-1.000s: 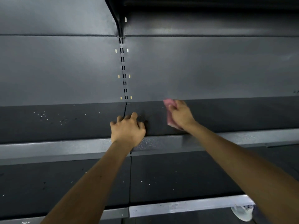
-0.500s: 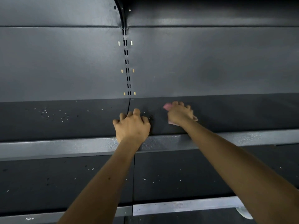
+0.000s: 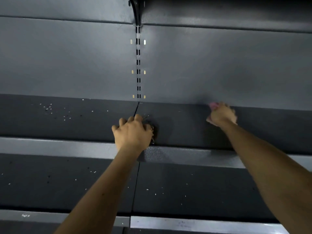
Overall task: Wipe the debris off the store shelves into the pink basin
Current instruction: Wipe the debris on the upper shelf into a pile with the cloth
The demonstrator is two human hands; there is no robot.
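Note:
My right hand (image 3: 222, 114) grips a pink cloth (image 3: 214, 105) at the back of the upper dark shelf (image 3: 270, 129), close to the rear wall. My left hand (image 3: 132, 131) rests on the same shelf by the seam between two shelf panels, fingers curled and cupped beside a small pile of debris (image 3: 152, 132) at the shelf's front. Scattered pale crumbs (image 3: 55, 112) lie on the left part of that shelf. The pink basin is out of view.
A lower shelf (image 3: 202, 188) carries a few loose specks. Grey metal front rails (image 3: 50, 146) edge both shelves. A slotted upright (image 3: 138, 65) runs up the grey back panel, and another shelf overhangs at the top.
My right hand has slid the cloth to the right and back toward the rear wall. My left hand stays by the seam, with the debris pile now beside it.

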